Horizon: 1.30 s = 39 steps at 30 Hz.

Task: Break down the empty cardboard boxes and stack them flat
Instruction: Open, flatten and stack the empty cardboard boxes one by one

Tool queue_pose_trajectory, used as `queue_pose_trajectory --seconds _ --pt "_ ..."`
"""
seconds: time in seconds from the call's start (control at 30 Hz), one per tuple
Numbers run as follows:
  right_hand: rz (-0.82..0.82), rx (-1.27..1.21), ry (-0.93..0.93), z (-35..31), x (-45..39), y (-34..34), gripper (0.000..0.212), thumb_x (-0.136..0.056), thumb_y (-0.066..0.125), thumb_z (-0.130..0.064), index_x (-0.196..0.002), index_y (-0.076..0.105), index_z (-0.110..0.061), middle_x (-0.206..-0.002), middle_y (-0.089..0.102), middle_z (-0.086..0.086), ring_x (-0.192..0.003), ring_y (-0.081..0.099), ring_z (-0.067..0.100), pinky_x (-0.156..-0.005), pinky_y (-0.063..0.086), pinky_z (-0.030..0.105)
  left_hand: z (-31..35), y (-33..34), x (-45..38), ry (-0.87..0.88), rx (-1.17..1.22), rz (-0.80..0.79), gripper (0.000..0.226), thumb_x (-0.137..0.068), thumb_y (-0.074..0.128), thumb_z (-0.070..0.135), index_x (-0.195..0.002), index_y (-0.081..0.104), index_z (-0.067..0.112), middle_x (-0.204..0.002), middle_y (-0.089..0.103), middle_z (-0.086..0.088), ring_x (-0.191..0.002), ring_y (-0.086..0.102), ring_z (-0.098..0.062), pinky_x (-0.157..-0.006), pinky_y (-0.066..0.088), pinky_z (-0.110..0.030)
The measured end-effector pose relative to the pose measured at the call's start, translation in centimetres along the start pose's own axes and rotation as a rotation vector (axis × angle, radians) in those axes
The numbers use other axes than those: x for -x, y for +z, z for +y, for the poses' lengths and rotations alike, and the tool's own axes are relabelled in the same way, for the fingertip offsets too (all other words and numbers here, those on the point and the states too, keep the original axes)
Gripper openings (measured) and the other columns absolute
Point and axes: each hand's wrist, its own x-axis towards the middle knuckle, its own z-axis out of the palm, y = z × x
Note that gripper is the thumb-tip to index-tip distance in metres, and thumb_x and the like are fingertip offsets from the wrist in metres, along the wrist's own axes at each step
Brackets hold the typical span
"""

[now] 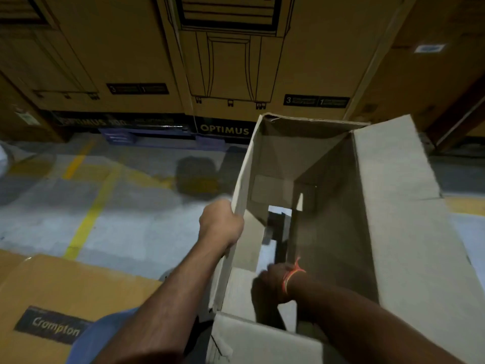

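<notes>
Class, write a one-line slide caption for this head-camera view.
Left hand grips the open cardboard box's side wall while the right hand reaches inside it.

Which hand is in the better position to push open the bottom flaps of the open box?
The right hand, probably. It is already deep inside the open box, next to the partly opened bottom flaps. The left hand grips the box's left wall from outside and seems to steady it.
</notes>
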Motion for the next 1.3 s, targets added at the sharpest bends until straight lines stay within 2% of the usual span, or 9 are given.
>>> queue_pose_trajectory --seconds 0.1,0.2,0.3,0.4,0.53,0.67,0.83,1.1,1.3 --pt "0.23 -0.272 0.005 -1.3 -2.2 2.5 0.065 -0.091 0.059 -0.044 -0.146 0.036 -0.019 -0.146 0.037 0.007 -0.132 0.04 0.035 -0.105 0.038 0.051 0.7 -0.5 -0.2 0.013 -0.001 0.023 0.016 -0.096 0.062 0.02 -0.11 0.067 0.014 -0.109 0.069 -0.008 -0.098 0.065 -0.032 -0.069 0.049 -0.033" --pt "-0.239 -0.361 0.054 -1.7 -4.0 5.9 0.081 -0.095 0.027 -0.069 -0.161 0.013 -0.024 -0.169 0.008 0.0 -0.154 0.012 0.031 -0.12 0.003 0.058 0.6 -0.9 -0.9 0.005 -0.002 0.024 0.008 -0.094 0.061 0.02 -0.1 0.063 0.014 -0.108 0.069 -0.01 -0.099 0.064 -0.035 -0.075 0.053 -0.035" --pt "-0.3 -0.406 0.084 -0.8 -4.2 7.4 0.093 -0.084 0.018 -0.078 -0.162 0.012 -0.027 -0.168 0.011 -0.003 -0.156 0.009 0.026 -0.116 -0.015 0.06 0.5 -0.7 -0.9 -0.016 0.02 0.01 0.008 -0.095 0.062 0.016 -0.094 0.055 0.02 -0.098 0.062 -0.004 -0.089 0.06 -0.029 -0.072 0.052 -0.034" --pt "-0.163 -0.432 0.097 -0.1 -4.4 7.7 0.079 -0.089 0.036 -0.068 -0.156 0.028 -0.027 -0.164 0.026 0.003 -0.151 0.026 0.034 -0.113 -0.004 0.074 0.6 -0.1 -1.0 -0.027 0.027 -0.002 0.012 -0.095 0.063 0.014 -0.097 0.053 0.019 -0.098 0.058 -0.002 -0.086 0.056 -0.025 -0.07 0.049 -0.033" --pt "-0.045 -0.506 0.082 -0.3 -4.0 5.6 0.068 -0.096 0.053 -0.047 -0.154 0.031 -0.017 -0.157 0.035 0.01 -0.143 0.039 0.036 -0.111 0.026 0.066 1.0 0.5 -1.2 -0.024 -0.01 -0.05 0.01 -0.095 0.063 0.015 -0.103 0.059 0.015 -0.101 0.062 -0.005 -0.085 0.056 -0.025 -0.07 0.05 -0.033" --pt "0.296 -0.634 0.156 2.2 -6.2 2.6 0.086 -0.092 0.068 -0.032 -0.16 0.018 -0.016 -0.165 0.018 0.014 -0.15 0.025 0.034 -0.121 0.028 0.048 1.8 0.4 -0.7 0.073 -0.063 -0.051 0.018 -0.098 0.063 0.02 -0.116 0.065 0.017 -0.1 0.061 -0.001 -0.082 0.055 -0.02 -0.067 0.046 -0.029" --pt "0.541 -0.515 0.415 8.3 -8.8 -0.9 0.101 -0.088 0.069 -0.041 -0.161 0.005 -0.014 -0.167 0.005 0.019 -0.154 0.003 0.04 -0.124 0.016 0.053 1.8 -0.4 -0.2 0.186 -0.154 0.01 0.016 -0.098 0.059 0.022 -0.112 0.066 0.019 -0.094 0.059 0.002 -0.077 0.049 -0.017 -0.054 0.032 -0.019" --pt "0.155 -0.48 0.31 9.2 -7.9 -3.8 0.059 -0.096 0.059 -0.032 -0.148 0.043 -0.009 -0.151 0.043 0.02 -0.138 0.044 0.036 -0.116 0.037 0.049 0.8 -0.4 -3.5 0.064 -0.02 0.01 0.018 -0.094 0.06 0.023 -0.11 0.066 0.017 -0.107 0.07 -0.007 -0.096 0.066 -0.033 -0.08 0.06 -0.042" --pt "0.358 -0.494 0.166 5.3 -1.2 -5.8 0.056 -0.094 0.061 -0.041 -0.142 0.051 -0.016 -0.137 0.053 0.011 -0.119 0.057 0.029 -0.1 0.051 0.041 0.6 1.3 -4.0 -0.001 -0.028 0.002 0.016 -0.097 0.062 0.017 -0.112 0.065 0.014 -0.111 0.068 -0.009 -0.096 0.066 -0.03 -0.066 0.047 -0.032"
